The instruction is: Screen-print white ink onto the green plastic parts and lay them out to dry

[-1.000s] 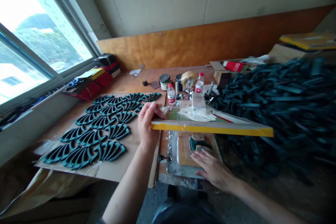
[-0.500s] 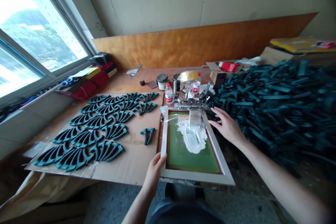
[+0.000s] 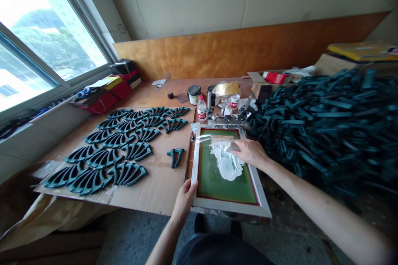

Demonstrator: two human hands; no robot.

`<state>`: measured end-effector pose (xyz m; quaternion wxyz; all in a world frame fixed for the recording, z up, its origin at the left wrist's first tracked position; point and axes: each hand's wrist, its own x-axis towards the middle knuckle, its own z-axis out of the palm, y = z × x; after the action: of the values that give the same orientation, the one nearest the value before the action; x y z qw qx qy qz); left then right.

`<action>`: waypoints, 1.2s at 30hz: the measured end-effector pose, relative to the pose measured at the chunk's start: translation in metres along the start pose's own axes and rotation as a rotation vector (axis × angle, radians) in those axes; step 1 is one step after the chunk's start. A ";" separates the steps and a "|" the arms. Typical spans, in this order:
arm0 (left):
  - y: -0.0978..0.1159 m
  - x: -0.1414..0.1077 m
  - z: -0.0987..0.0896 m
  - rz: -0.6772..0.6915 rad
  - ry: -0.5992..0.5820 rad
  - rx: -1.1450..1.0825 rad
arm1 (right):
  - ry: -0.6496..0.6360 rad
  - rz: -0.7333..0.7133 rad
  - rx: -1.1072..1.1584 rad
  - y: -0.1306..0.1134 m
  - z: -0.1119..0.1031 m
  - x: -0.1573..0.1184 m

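Left hand (image 3: 185, 201) has a closed grip on the screen frame (image 3: 231, 209), right hand (image 3: 248, 153) sits over the white ink (image 3: 226, 165), can't tell if that grip's closed. Frame's on the bench (image 3: 149, 97), just right of the cardboard (image 3: 155, 186).

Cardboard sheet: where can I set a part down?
Bare brown cardboard lies below the lone dark-green moulded piece, bordered on the right by the pale screen-printing frame; the rows of dark-green pieces to its left are crowded.

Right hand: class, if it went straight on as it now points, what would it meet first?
The right hand would likely meet the white ink on the green mesh first; depth is unclear.
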<state>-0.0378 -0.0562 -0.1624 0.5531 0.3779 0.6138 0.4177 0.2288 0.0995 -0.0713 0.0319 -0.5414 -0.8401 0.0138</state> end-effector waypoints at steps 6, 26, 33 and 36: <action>0.004 -0.002 0.000 -0.016 0.019 0.045 | 0.126 -0.017 -0.085 -0.012 0.032 -0.015; 0.015 -0.008 0.004 -0.048 0.026 -0.029 | 0.062 -0.106 -0.038 -0.003 0.006 -0.002; 0.015 -0.010 0.005 -0.042 0.021 -0.026 | -0.023 0.081 -0.121 -0.019 0.007 -0.006; 0.017 -0.010 0.005 -0.045 0.020 -0.028 | -0.080 0.144 -0.086 -0.030 -0.005 0.000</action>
<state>-0.0322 -0.0589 -0.1432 0.5614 0.3520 0.6218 0.4174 0.2019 0.0874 -0.0644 -0.0263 -0.6003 -0.7994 0.0015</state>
